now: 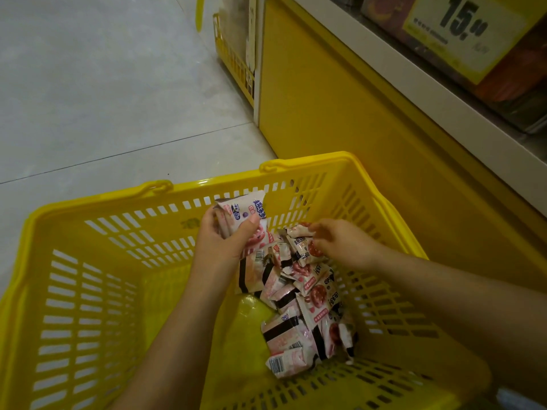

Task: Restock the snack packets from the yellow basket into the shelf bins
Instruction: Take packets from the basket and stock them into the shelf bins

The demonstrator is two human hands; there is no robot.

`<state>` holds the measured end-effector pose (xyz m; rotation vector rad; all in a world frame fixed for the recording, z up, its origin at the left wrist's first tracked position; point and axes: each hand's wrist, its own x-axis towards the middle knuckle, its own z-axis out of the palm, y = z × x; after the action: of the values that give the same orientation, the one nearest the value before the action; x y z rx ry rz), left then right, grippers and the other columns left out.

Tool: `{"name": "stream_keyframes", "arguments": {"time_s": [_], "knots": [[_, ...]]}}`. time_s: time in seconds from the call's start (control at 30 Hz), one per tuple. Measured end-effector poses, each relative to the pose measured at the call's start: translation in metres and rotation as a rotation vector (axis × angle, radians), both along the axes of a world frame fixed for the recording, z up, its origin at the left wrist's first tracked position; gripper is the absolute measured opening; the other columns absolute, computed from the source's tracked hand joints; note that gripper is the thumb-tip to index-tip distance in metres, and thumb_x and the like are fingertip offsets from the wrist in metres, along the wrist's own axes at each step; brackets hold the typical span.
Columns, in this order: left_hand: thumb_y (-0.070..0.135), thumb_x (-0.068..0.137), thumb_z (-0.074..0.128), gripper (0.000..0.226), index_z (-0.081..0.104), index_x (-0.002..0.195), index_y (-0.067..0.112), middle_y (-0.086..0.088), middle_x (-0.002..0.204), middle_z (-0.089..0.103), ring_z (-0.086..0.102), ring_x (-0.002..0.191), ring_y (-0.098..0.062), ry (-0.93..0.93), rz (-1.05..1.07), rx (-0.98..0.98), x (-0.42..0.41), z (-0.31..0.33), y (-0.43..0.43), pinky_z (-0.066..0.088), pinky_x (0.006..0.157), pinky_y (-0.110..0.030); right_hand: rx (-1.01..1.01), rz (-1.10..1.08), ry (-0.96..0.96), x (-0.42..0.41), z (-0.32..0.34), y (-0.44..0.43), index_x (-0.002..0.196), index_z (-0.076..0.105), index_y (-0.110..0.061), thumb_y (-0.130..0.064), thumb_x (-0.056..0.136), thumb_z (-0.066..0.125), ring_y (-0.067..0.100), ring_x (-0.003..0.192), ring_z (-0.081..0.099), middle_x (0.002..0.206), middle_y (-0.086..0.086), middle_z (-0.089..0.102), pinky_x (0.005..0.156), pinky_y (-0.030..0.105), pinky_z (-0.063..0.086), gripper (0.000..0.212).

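Item, nearest: yellow basket (pixel 88 291), slotted walls, standing on the floor hard against the shelf base, probably so packets travel only a short way up. Contents: heap of snack packets (pixel 296 335), pink-and-white with dark bands, lying loose and overlapping along the basket's right side; the left of the basket floor is bare. Left hand (pixel 225 238): fingers and thumb wrapped round a held stack (pixel 245 211) of several packets, kept upright and squared above the heap, seemingly as a collecting hand, so that one trip carries many. Right hand (pixel 340 241): fingers curled down onto a top packet (pixel 296 230), apparently pinching its edge to feed the stack; the contact itself is blurred. Beyond: grey tiled floor (pixel 103 84); yellow shelf base (pixel 340 113); a second yellow wire rack (pixel 233 60) at its corner. Farthest, upper right: shelf bin (pixel 518 78) behind a white rail, with price card (pixel 461 28) reading 15; no packet has reached it yet.
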<state>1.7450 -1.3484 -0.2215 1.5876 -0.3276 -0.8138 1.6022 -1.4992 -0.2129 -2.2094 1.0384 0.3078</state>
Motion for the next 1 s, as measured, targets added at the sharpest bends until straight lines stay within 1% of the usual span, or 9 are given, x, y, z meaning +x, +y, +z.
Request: {"name": "stream_keyframes", "arguments": {"time_s": [0.13,0.27,0.37,0.5,0.63,0.73,0.83,0.93,1.0], "knots": [[0.052,0.064,0.072,0.081,0.046,0.134,0.021,-0.001,0.123,0.063,0.066,0.106,-0.019,-0.045,-0.022,0.051,0.004,-0.003,0.002,0.055,0.090,-0.045,-0.042,0.128,0.100,0.006,-0.021,0.004,0.141,0.042,-0.020,-0.011,0.093,0.057,0.021,0.118,0.055,0.140,0.005,0.050,0.098,0.032,0.048,0.051],[0.037,0.078,0.073,0.060,0.049,0.130,0.021,0.002,0.119,0.065,0.066,0.106,-0.017,-0.060,-0.032,0.070,0.004,-0.008,0.004,0.056,0.089,-0.040,-0.064,0.173,0.153,0.018,-0.031,-0.005,0.142,0.040,-0.023,-0.001,0.086,0.060,0.022,0.121,0.051,0.141,0.004,0.046,0.095,0.031,0.049,0.063],[0.033,0.081,0.073,0.058,0.048,0.132,0.021,0.001,0.122,0.063,0.064,0.108,-0.018,-0.042,-0.028,0.095,0.007,-0.014,0.006,0.054,0.092,-0.043,-0.108,0.242,0.205,0.019,-0.040,-0.005,0.145,0.035,-0.022,-0.002,0.084,0.063,0.024,0.131,0.041,0.149,0.005,0.034,0.103,0.034,0.043,0.070],[0.033,0.080,0.074,0.061,0.046,0.133,0.023,0.002,0.120,0.063,0.065,0.106,-0.019,-0.008,-0.031,0.117,0.007,-0.019,0.006,0.054,0.091,-0.045,-0.145,0.285,0.162,0.016,-0.043,-0.001,0.139,0.040,-0.026,-0.028,0.083,0.068,0.024,0.124,0.047,0.144,0.005,0.037,0.096,0.040,0.048,0.063],[0.033,0.079,0.075,0.062,0.047,0.134,0.021,-0.001,0.123,0.063,0.064,0.107,-0.022,0.034,-0.004,0.157,0.008,-0.024,0.007,0.053,0.092,-0.049,-0.229,0.343,0.067,0.023,-0.046,0.014,0.142,0.034,-0.034,-0.053,0.079,0.064,0.022,0.123,0.046,0.139,0.002,0.041,0.092,0.040,0.049,0.073],[0.034,0.079,0.075,0.065,0.046,0.135,0.021,-0.003,0.125,0.062,0.064,0.108,-0.023,0.050,0.009,0.175,0.008,-0.025,0.008,0.053,0.092,-0.050,-0.350,0.426,0.139,0.034,-0.051,0.023,0.133,0.046,-0.030,-0.053,0.083,0.063,0.023,0.117,0.050,0.132,0.002,0.048,0.082,0.036,0.048,0.058],[0.035,0.078,0.076,0.067,0.045,0.136,0.021,-0.003,0.124,0.062,0.064,0.107,-0.024,0.061,0.007,0.186,0.009,-0.026,0.009,0.054,0.091,-0.050,-0.348,0.321,0.104,0.038,-0.047,0.021,0.108,0.059,-0.021,-0.042,0.082,0.069,0.021,0.098,0.059,0.106,0.001,0.061,0.071,0.032,0.050,0.035],[0.036,0.077,0.076,0.068,0.045,0.137,0.021,-0.003,0.125,0.062,0.065,0.107,-0.023,0.066,0.007,0.184,0.009,-0.027,0.009,0.054,0.091,-0.049,-0.135,0.158,-0.037,0.036,-0.040,0.016,0.090,0.061,-0.016,-0.019,0.083,0.069,0.020,0.096,0.062,0.098,0.004,0.065,0.080,0.041,0.055,0.011],[0.035,0.077,0.076,0.067,0.046,0.136,0.022,-0.001,0.123,0.063,0.066,0.105,-0.021,0.067,0.008,0.175,0.010,-0.027,0.009,0.054,0.090,-0.048,0.018,0.042,-0.146,0.034,-0.023,0.006,0.088,0.054,-0.017,-0.009,0.082,0.068,0.015,0.084,0.063,0.095,0.005,0.063,0.072,0.036,0.057,0.017]]}}
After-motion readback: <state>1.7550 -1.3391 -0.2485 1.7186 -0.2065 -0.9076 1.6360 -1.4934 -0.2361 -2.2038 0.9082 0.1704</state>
